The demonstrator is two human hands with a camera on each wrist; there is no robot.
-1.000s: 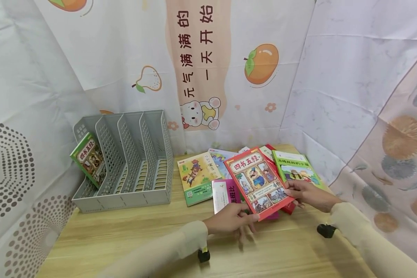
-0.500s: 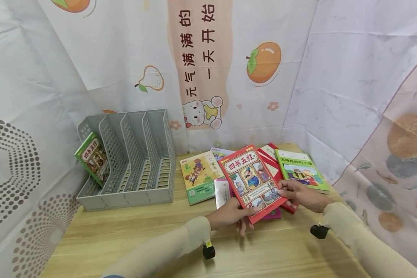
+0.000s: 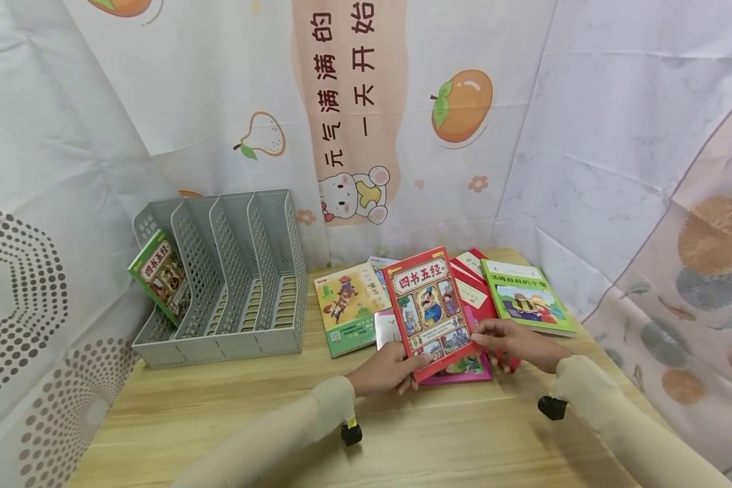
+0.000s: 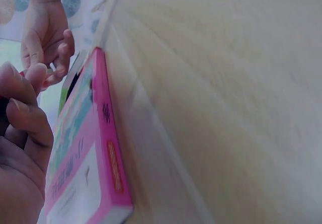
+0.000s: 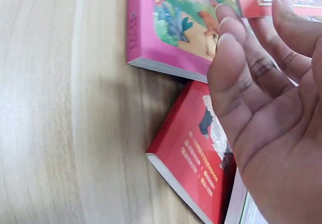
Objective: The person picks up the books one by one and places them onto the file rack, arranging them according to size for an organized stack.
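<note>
A red comic-covered book [image 3: 430, 305] is held tilted up over the pile, its front cover toward the head camera. My left hand [image 3: 385, 369] grips its lower left corner, thumb on the cover and fingers behind. At the lower right edge my right hand [image 3: 518, 342] pinches it; in the right wrist view the thumb lies over the book's border and the fingers curl below. Beneath the held book lies a pink book [image 4: 108, 133], partly covered. Another red book [image 5: 188, 153] pokes out under the right hand.
A grey file rack [image 3: 238, 344] with several slots stands at the left, a green-edged book [image 3: 163, 276] leaning in its leftmost slot. A yellow-green book [image 3: 348, 305] lies left of the pile, a bright green one [image 3: 527, 298] to its right. Curtains enclose the table [image 3: 219, 407].
Both hands have brought the red book slightly left and turned it more upright. More of the pink book and the red books beneath now shows. The rack and its book stay put.
</note>
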